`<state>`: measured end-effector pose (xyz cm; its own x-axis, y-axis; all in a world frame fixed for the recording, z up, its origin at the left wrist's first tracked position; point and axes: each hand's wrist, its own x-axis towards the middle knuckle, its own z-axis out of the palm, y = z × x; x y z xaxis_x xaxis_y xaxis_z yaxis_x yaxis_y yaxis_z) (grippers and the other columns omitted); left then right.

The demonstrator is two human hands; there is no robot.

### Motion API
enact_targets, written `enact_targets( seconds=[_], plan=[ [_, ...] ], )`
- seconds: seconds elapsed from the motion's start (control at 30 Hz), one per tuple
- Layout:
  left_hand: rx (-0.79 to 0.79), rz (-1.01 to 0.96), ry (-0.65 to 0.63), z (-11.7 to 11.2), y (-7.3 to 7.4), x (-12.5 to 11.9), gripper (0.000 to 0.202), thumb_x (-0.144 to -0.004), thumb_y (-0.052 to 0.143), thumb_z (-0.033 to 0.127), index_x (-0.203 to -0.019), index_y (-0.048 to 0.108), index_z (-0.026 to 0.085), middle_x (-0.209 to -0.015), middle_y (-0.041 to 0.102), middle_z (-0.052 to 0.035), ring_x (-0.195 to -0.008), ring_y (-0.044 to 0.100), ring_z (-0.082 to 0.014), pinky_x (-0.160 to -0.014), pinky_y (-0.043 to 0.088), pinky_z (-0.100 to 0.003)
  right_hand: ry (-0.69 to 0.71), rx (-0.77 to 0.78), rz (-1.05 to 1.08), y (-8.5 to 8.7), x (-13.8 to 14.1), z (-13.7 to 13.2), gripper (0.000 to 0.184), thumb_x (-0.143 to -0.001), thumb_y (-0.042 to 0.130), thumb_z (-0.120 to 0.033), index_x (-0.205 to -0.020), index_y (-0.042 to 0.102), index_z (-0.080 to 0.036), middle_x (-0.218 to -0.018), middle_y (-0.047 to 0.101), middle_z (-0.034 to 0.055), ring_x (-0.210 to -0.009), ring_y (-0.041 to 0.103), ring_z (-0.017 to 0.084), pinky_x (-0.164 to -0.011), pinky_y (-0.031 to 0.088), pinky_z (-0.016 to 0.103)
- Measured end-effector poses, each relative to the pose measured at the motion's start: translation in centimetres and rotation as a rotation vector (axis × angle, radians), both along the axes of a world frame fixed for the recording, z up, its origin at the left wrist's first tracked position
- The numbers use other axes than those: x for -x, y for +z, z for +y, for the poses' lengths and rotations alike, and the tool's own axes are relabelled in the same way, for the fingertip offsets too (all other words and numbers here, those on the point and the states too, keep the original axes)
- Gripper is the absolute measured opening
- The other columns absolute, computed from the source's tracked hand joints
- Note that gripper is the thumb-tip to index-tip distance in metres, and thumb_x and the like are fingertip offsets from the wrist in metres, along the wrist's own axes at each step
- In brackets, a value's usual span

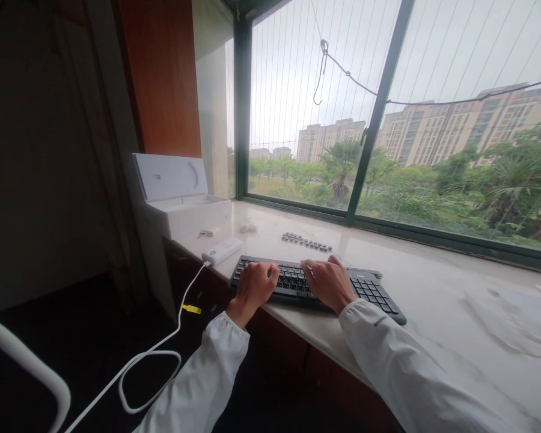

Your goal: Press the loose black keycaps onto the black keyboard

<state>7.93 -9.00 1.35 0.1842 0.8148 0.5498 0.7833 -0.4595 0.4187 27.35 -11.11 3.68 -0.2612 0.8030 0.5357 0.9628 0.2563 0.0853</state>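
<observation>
A black keyboard (375, 293) lies along the front edge of the white marbled sill. Some keycaps are off its middle part, where bare switches show. My left hand (258, 282) is closed over its left part, fingers curled in; whatever sits between thumb and fingers is too small to name. Farther right, my right hand (330, 281) rests on the keys with fingers partly stretched, index fingertip on the upper rows, and holds nothing that I can see. Behind the keyboard, several loose keycaps (306, 242) stand in two rows.
An open white box (193, 216) stands at the left end. Near it lie a small metal piece (205, 233) and a white power strip (223, 251), whose cable (180, 319) hangs off the edge. Clear plastic (505, 322) lies at right. Windows (306, 114) border the back.
</observation>
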Motion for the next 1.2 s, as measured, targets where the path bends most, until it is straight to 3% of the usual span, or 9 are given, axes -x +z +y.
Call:
enact_targets(
  seconds=[0.17, 0.43, 0.57, 0.73, 0.87, 0.97, 1.2],
  plan=[
    [0.044, 0.031, -0.039, 0.6, 0.9, -0.7, 0.04, -0.09, 0.037, 0.035, -0.085, 0.074, 0.02, -0.088, 0.073, -0.0083, -0.089, 0.066, -0.0203, -0.084, 0.045, -0.029, -0.169, 0.052, -0.055, -0.3, -1.8, 1.1, 0.043, -0.097, 0.027, -0.039, -0.105, 0.064, -0.019, -0.076, 0.072, 0.0083, -0.07, 0.064, 0.018, -0.082, 0.029, 0.034],
    [0.081, 0.059, 0.004, 3.5, 3.1, -1.7, 0.038, -0.087, 0.039, 0.033, -0.092, 0.075, 0.022, -0.092, 0.073, -0.0063, -0.092, 0.064, -0.0182, -0.084, 0.044, -0.025, -0.225, 0.133, -0.061, -1.4, -2.1, 1.4, 0.046, -0.096, 0.029, -0.042, -0.085, 0.066, -0.016, -0.074, 0.07, 0.0098, -0.07, 0.063, 0.019, -0.084, 0.028, 0.033],
    [0.094, 0.188, 0.054, 7.9, 5.0, -4.6, 0.043, -0.088, 0.037, 0.041, -0.094, 0.074, 0.021, -0.094, 0.072, -0.0079, -0.094, 0.063, -0.0197, -0.082, 0.045, -0.026, -0.222, 0.118, -0.036, -1.2, -1.8, 1.2, 0.045, -0.096, 0.029, -0.041, -0.086, 0.064, -0.016, -0.073, 0.069, 0.01, -0.068, 0.063, 0.019, -0.082, 0.028, 0.034],
    [0.146, 0.387, 0.015, 16.1, 6.4, -9.4, 0.05, -0.087, 0.034, 0.051, -0.093, 0.073, 0.021, -0.097, 0.07, -0.0106, -0.092, 0.063, -0.0207, -0.083, 0.045, -0.028, -0.214, 0.096, -0.005, -1.5, -1.7, 1.4, 0.041, -0.096, 0.031, -0.038, -0.083, 0.063, -0.017, -0.07, 0.069, 0.0086, -0.067, 0.063, 0.018, -0.081, 0.029, 0.033],
    [0.195, 0.575, -0.014, 21.9, 6.0, -11.4, 0.039, -0.084, 0.044, 0.047, -0.099, 0.071, 0.023, -0.107, 0.068, -0.0105, -0.099, 0.061, -0.022, -0.087, 0.044, -0.03, -0.193, 0.071, 0.023, -1.9, -1.8, 1.7, 0.038, -0.095, 0.033, -0.037, -0.082, 0.063, -0.017, -0.066, 0.068, 0.0074, -0.063, 0.062, 0.018, -0.083, 0.03, 0.033],
    [0.211, 0.641, -0.068, 25.0, 5.2, -12.2, 0.033, -0.084, 0.047, 0.042, -0.104, 0.07, 0.028, -0.113, 0.067, -0.007, -0.102, 0.06, -0.02, -0.089, 0.044, -0.028, -0.186, 0.054, 0.054, -2.0, -1.9, 1.9, 0.037, -0.094, 0.035, -0.037, -0.08, 0.063, -0.017, -0.065, 0.068, 0.0072, -0.061, 0.062, 0.018, -0.083, 0.03, 0.034],
    [0.2, 0.723, -0.178, 28.2, 3.3, -14.2, 0.025, -0.082, 0.057, 0.029, -0.103, 0.069, 0.03, -0.114, 0.066, -0.0037, -0.102, 0.06, -0.0173, -0.091, 0.042, -0.026, -0.113, 0.064, 0.076, -1.4, -1.2, 1.8, 0.043, -0.095, 0.031, -0.034, -0.071, 0.063, -0.018, -0.06, 0.067, 0.0062, -0.057, 0.061, 0.016, -0.088, 0.027, 0.034]
  ],
)
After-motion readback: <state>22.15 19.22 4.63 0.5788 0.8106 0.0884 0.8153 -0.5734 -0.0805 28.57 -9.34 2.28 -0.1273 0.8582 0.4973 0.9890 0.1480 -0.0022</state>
